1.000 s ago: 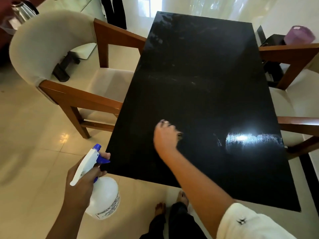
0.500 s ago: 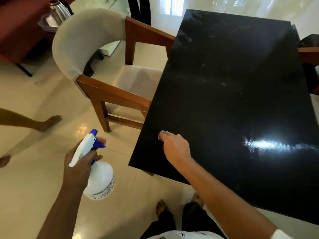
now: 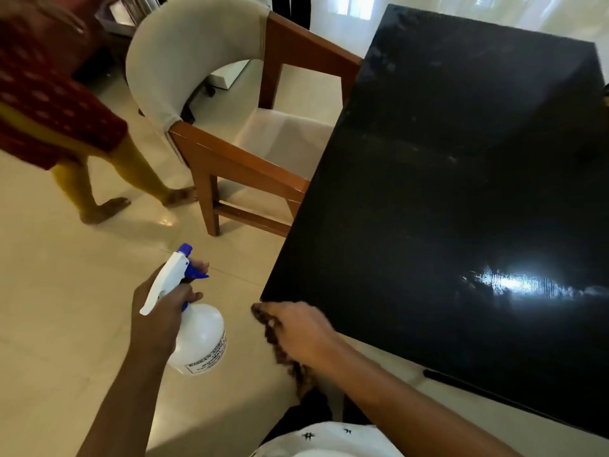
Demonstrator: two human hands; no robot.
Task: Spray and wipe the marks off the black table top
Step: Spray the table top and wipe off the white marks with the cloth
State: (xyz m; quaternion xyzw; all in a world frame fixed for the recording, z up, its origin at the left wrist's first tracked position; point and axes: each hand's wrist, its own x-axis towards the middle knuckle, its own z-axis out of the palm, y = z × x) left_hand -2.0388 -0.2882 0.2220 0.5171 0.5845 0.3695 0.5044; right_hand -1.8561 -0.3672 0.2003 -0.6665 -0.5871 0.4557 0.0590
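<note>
Pale tiles (image 3: 66, 291) surround the black worktop (image 3: 461, 199); smears (image 3: 389, 64) at its far left corner suggest to me the wiping is unfinished. Off its near left corner my left hand (image 3: 158, 311) grips the spray bottle (image 3: 197, 338), and my right hand (image 3: 303, 331) clutches a dark cloth (image 3: 272, 336).

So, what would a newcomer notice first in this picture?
The big black table top fills the right side, with a bright glare near its front and pale smears further back. Low on the left, the left hand grips a white spray bottle, while the right hand at the table's near corner holds a blurred dark cloth. A person in red walks past at upper left.
</note>
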